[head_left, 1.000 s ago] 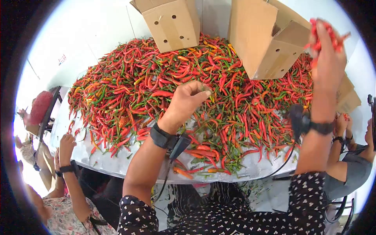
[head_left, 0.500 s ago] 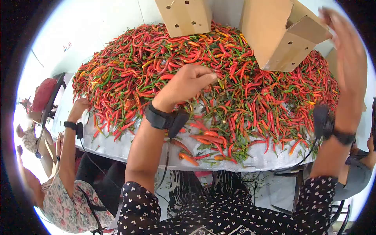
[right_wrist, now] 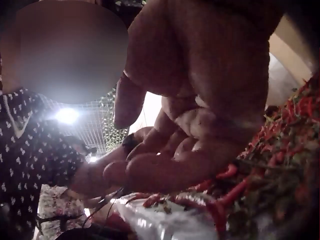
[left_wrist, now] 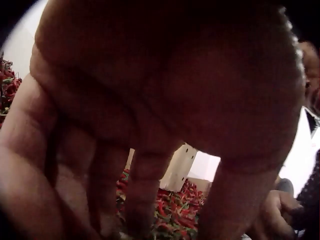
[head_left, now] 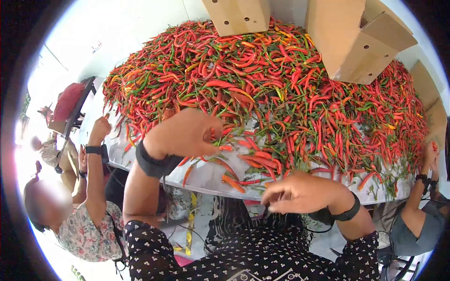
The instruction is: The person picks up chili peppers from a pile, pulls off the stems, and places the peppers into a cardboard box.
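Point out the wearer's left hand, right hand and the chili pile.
Left hand (head_left: 182,133): head view, back of the hand.
Right hand (head_left: 307,192): head view, back of the hand.
Chili pile (head_left: 267,84): head view, chilies near the middle of the heap.

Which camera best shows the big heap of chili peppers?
The head view: it shows most of the heap of chili peppers from above. The left wrist view shows only patches beside the left hand and between its fingers; the right wrist view, a dim part beside the right hand.
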A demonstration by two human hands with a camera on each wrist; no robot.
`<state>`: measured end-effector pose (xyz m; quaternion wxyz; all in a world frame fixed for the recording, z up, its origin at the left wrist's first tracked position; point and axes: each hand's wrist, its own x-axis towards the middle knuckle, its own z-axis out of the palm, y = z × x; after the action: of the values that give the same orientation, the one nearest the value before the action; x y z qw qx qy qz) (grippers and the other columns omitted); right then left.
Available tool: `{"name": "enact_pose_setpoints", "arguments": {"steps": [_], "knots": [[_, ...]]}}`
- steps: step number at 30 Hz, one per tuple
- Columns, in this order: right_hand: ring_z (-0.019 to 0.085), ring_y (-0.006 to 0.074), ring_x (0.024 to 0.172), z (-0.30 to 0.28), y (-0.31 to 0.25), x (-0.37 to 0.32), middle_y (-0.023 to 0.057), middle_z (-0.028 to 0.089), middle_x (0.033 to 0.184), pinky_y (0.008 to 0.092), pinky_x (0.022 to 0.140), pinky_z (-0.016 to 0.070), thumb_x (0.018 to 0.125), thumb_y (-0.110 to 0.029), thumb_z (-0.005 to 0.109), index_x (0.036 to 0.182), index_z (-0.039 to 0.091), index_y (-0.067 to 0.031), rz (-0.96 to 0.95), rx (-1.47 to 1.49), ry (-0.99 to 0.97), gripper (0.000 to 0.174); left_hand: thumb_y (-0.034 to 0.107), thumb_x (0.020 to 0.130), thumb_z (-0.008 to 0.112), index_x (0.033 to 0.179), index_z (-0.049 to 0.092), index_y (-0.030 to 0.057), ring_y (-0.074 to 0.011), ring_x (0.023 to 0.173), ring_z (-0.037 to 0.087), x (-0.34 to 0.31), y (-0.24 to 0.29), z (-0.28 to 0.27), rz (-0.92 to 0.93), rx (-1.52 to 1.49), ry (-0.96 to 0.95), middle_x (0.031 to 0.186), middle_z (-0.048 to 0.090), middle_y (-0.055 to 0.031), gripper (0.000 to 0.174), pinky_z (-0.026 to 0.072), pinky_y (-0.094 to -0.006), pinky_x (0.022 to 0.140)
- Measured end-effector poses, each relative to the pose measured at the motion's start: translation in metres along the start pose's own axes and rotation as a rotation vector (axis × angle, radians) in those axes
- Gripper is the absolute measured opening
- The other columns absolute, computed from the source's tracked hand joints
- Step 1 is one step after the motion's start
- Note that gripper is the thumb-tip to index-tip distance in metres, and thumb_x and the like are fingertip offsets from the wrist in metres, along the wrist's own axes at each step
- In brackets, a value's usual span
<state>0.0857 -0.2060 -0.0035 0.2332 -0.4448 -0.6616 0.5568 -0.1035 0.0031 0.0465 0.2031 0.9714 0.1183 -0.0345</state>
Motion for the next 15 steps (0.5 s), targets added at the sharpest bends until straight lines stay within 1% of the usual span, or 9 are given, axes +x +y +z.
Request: {"name": "enact_pose_setpoints", "arguments": {"steps": [2,4,6,7,10,11,12,13,15], "knots": [[0.062,0.0186,0.066,0.0,0.01,0.005,0.0103,0.064,0.078,0.0316,0.062,0.0486,0.082,-0.024,0.058,0.098,0.059,-0.0017,0.026,-0.09,0.023,0.028,0.023,0.068,0.061,0.082,0.056,0.0035,-0.031,0.065,0.058,-0.004,-0.003,0.011,0.004,-0.005,-0.037,0.067,0.058,-0.0127,0.024,0.045,-0.0387,0.058],[0.062,0.0194,0.066,-0.003,0.013,0.006,0.0117,0.064,0.077,0.0325,0.063,0.0481,0.081,-0.024,0.058,0.098,0.059,-0.0022,0.058,-0.184,0.049,0.028,0.019,0.069,0.063,0.096,0.057,0.0025,-0.0302,0.073,0.06,-0.001,-0.002,0.02,-0.113,0.066,0.01,0.082,0.06,-0.0154,0.032,0.0469,-0.0376,0.063],[0.061,0.0133,0.071,-0.014,0.012,0.009,0.008,0.065,0.083,0.0265,0.064,0.0479,0.082,-0.021,0.06,0.101,0.058,-0.0019,0.096,-0.3,0.255,0.027,0.019,0.069,0.062,0.097,0.056,0.0027,-0.0317,0.076,0.059,0.01,-0.008,0.032,-0.06,0.087,0.093,0.084,0.06,-0.0156,0.033,0.0465,-0.0387,0.066],[0.06,0.0131,0.073,-0.019,0.012,0.012,0.008,0.064,0.081,0.0273,0.065,0.0471,0.082,-0.02,0.059,0.101,0.058,-0.002,0.156,-0.215,0.333,0.027,0.018,0.069,0.062,0.098,0.056,0.003,-0.0332,0.08,0.058,0.017,-0.011,0.037,-0.002,0.109,0.178,0.086,0.06,-0.0158,0.034,0.0462,-0.0398,0.068],[0.059,0.0124,0.073,-0.028,0.006,0.011,0.0078,0.063,0.08,0.0277,0.064,0.0469,0.083,-0.018,0.058,0.101,0.058,-0.0012,0.135,-0.227,0.453,0.025,0.016,0.068,0.06,0.094,0.057,0.0033,-0.0343,0.082,0.056,0.035,-0.017,0.044,0.109,0.099,0.228,0.085,0.058,-0.0157,0.029,0.0455,-0.0417,0.071],[0.055,0.0118,0.06,-0.033,0.006,0.015,0.0077,0.061,0.072,0.0276,0.058,0.0456,0.081,-0.018,0.061,0.099,0.059,-0.0002,0.012,-0.169,0.521,0.025,0.016,0.068,0.06,0.094,0.057,0.0033,-0.0343,0.082,0.056,0.043,-0.017,0.044,0.112,0.099,0.231,0.085,0.058,-0.0157,0.029,0.0455,-0.0417,0.071],[0.055,0.0118,0.06,-0.034,0.005,0.016,0.0077,0.061,0.072,0.0276,0.058,0.0456,0.081,-0.018,0.061,0.099,0.059,-0.0002,0.013,-0.172,0.522,0.025,0.015,0.067,0.059,0.091,0.057,0.0035,-0.0342,0.083,0.056,0.051,-0.015,0.042,0.063,0.186,0.15,0.084,0.057,-0.0153,0.027,0.0453,-0.0425,0.071],[0.055,0.0116,0.061,-0.035,0.003,0.017,0.0068,0.062,0.073,0.0271,0.058,0.0457,0.082,-0.018,0.06,0.098,0.059,0.0008,0.002,-0.021,0.537,0.025,0.014,0.066,0.058,0.088,0.057,0.0038,-0.034,0.083,0.056,0.056,-0.014,0.042,0.01,0.273,0.067,0.083,0.056,-0.0148,0.024,0.0451,-0.0433,0.071],[0.056,0.0112,0.062,-0.036,-0.002,0.02,0.0047,0.061,0.076,0.0246,0.056,0.0462,0.085,-0.019,0.057,0.097,0.059,0.0009,-0.005,0.157,0.566,0.023,0.014,0.066,0.057,0.086,0.057,0.0038,-0.0339,0.083,0.056,0.06,-0.015,0.041,0.047,0.263,0.083,0.082,0.056,-0.0144,0.023,0.0449,-0.044,0.071]]}}
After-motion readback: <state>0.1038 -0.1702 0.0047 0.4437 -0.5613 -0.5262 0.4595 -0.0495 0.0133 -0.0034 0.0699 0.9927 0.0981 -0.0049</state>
